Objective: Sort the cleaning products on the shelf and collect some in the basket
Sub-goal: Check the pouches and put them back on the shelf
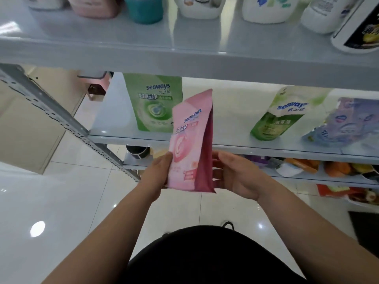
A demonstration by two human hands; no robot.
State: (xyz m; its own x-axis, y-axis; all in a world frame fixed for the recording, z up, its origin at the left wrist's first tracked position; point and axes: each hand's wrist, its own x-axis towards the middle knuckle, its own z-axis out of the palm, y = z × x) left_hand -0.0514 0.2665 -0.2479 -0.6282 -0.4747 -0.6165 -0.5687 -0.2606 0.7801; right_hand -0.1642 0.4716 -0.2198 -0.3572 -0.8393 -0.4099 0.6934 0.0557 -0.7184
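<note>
The pink pouch (190,140) is hanging in the air between the two hands, in front of the middle shelf (235,144). Its long axis is running nearly vertical, with the top edge leaning slightly right and pointing up toward the upper shelf (184,58). The printed front is facing the camera and the left, and the darker side panel is facing the right hand (235,177). The left hand (158,173) is pinching the lower left edge, thumb lying on the front and the other fingers hidden behind. The right hand is cupping the lower right side, thumb reaching to the dark panel and fingers pressed together, passing behind the pouch. Beyond the left fingertips a green pouch (153,103) is standing on the middle shelf. Beyond and right of the right fingers, a second green pouch (281,115) and a bluish pouch (344,121) are leaning there.
</note>
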